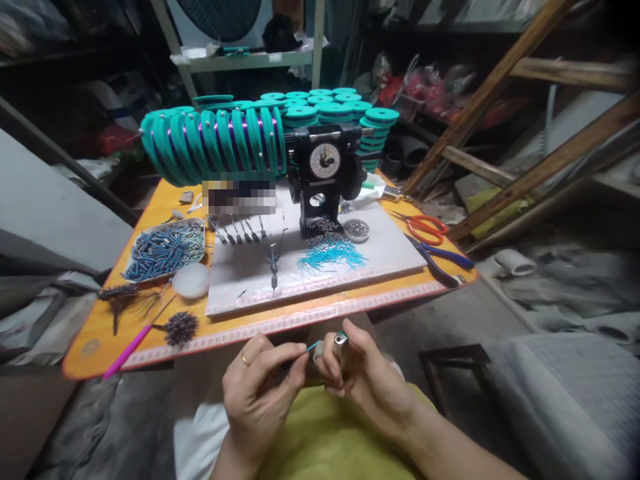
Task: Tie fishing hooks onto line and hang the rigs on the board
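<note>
My left hand (263, 387), with a ring on one finger, is closed in a pinch on a thin blue tube (313, 346). The tube's free end points toward my right hand (367, 377). Wrapped in my right hand is a lighter (341, 340) with a metal top and a bit of green; no flame shows. Both hands are above my lap, in front of the table edge. Beyond them on a white board lie a pile of thin blue tubes (335, 255), a round dish of small metal beads (357, 231) and a dark swivel-like piece with wires (274, 277).
A black winding device (325, 160) carries a row of teal spools (215, 143); more spools stack behind. On the orange table (87, 347) are a tray of blue pieces (165, 250), a white lid (191, 280), a pink-handled tool (127, 351), red-handled pliers (425, 228) and blue-handled pliers (445, 259).
</note>
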A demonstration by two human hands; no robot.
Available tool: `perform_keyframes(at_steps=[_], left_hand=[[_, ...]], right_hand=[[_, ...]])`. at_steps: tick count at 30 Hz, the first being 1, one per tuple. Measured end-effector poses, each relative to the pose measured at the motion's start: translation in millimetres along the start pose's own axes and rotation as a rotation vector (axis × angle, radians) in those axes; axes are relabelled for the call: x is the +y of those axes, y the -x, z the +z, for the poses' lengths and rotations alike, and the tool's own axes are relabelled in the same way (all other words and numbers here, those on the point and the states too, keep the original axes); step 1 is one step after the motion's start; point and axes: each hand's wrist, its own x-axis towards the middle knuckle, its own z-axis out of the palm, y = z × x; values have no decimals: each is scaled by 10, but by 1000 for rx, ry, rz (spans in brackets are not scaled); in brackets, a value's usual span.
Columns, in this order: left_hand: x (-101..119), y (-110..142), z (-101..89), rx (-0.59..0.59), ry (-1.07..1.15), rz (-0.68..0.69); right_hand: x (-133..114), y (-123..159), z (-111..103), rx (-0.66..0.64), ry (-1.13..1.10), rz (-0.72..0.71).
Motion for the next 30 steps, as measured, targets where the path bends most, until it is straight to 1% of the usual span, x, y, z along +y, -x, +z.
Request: perform_keyframes(at_steps=[2, 6, 11, 16, 20, 23, 25, 28, 30], left_hand=[[-17, 13, -9, -22, -21, 32], [-33, 27, -9, -32, -47, 48], [-42, 31, 7, -52, -45, 71], [-45, 33, 31, -62, -34, 69], [-44, 24, 35, -61, -37, 80], [-39, 21, 31, -54, -34, 61], [-31, 20, 31, -42, -31, 41], [-16, 23, 39, -33, -19, 9], [-10, 42, 49, -32, 4, -22]], right_hand=[[20, -20, 20, -10, -89, 20], [40, -26, 16, -1, -155, 25], [62, -21, 55, -23, -152, 45], [67, -14, 92, -51, -140, 96], [62, -3, 87, -69, -176, 114], [57, 23, 69, -56, -202, 69], [58, 36, 56, 9, -167, -3], [65, 32, 44, 114, -13, -99], [63, 17, 54, 150, 85, -136]])
